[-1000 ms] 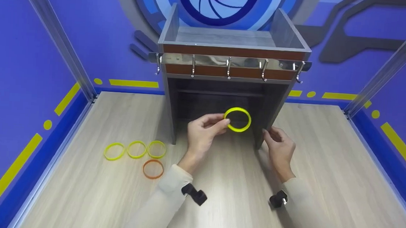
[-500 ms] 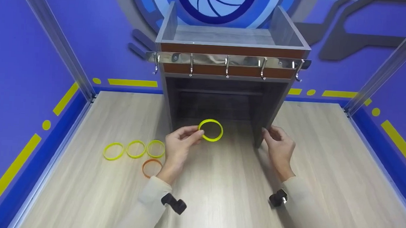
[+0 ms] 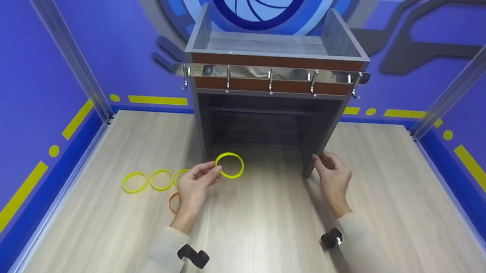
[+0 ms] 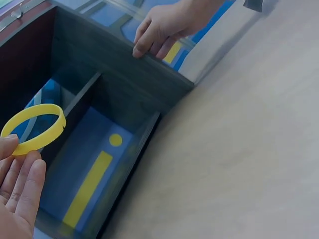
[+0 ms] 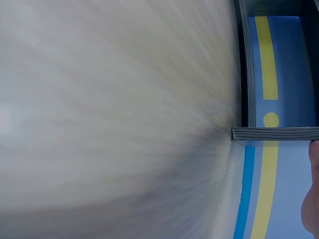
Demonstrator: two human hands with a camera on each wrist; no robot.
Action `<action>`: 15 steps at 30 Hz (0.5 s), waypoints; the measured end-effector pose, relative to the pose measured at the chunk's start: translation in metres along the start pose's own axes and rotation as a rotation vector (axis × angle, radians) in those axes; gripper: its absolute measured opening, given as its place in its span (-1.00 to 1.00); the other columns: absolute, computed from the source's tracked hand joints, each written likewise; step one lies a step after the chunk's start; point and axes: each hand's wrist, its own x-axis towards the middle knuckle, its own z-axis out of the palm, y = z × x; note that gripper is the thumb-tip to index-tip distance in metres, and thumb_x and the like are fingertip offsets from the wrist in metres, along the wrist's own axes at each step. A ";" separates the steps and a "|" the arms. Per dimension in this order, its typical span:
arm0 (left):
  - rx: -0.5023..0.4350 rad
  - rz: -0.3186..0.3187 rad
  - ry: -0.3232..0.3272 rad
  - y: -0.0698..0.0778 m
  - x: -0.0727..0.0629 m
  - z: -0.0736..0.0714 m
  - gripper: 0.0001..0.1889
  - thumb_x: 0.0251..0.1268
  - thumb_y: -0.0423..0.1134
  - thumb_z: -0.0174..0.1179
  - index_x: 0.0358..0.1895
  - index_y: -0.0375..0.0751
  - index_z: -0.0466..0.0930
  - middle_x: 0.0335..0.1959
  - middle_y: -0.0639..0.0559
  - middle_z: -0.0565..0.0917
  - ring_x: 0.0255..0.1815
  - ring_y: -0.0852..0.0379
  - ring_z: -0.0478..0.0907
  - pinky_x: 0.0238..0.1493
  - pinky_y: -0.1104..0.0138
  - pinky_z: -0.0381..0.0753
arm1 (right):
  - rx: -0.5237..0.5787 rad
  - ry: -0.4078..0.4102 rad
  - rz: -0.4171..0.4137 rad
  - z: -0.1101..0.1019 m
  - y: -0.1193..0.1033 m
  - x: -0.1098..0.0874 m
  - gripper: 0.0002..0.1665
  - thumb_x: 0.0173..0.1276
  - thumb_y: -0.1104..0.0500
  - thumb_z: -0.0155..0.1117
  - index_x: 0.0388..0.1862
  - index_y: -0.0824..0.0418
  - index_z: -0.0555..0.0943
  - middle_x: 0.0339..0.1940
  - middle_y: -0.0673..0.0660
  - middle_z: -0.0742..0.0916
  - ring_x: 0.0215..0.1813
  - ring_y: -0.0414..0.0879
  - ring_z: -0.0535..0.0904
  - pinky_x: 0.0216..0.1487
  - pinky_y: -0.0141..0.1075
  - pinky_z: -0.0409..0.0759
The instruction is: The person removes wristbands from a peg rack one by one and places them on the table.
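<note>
My left hand (image 3: 194, 188) pinches a yellow wristband (image 3: 242, 166) between thumb and fingers, in front of the grey wooden shelf unit (image 3: 272, 55). The left wrist view shows that wristband (image 4: 50, 132) tilted, with the thumb over its near side. My right hand (image 3: 334, 176) holds the front edge of the unit's right side panel (image 3: 322, 132), low down. On the table lie yellow wristbands (image 3: 134, 192) (image 3: 161, 189) side by side. A third yellow wristband (image 3: 177, 176) and an orange wristband (image 3: 171, 203) are partly hidden behind my left hand.
A metal rail (image 3: 250, 72) with several hooks (image 3: 270, 86) runs across the unit's front, under its open top tray. Blue printed walls (image 3: 64, 60) and metal posts (image 3: 65, 44) enclose the wooden table (image 3: 255, 220).
My left hand has moved left and toward the table's front, carrying the yellow wristband away from the unit's opening. My right hand stays on the side panel.
</note>
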 end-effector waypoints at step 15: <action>0.011 -0.030 0.148 -0.005 -0.002 -0.048 -0.72 0.28 -0.51 0.48 -0.01 -0.61 0.71 -0.29 -0.18 0.80 -0.38 0.10 0.80 -0.20 0.28 0.86 | 0.016 -0.008 0.031 0.000 0.002 0.000 -0.80 0.38 0.43 0.46 -0.05 0.50 0.75 -0.13 0.40 0.82 -0.22 -0.36 0.74 -0.13 -0.60 0.70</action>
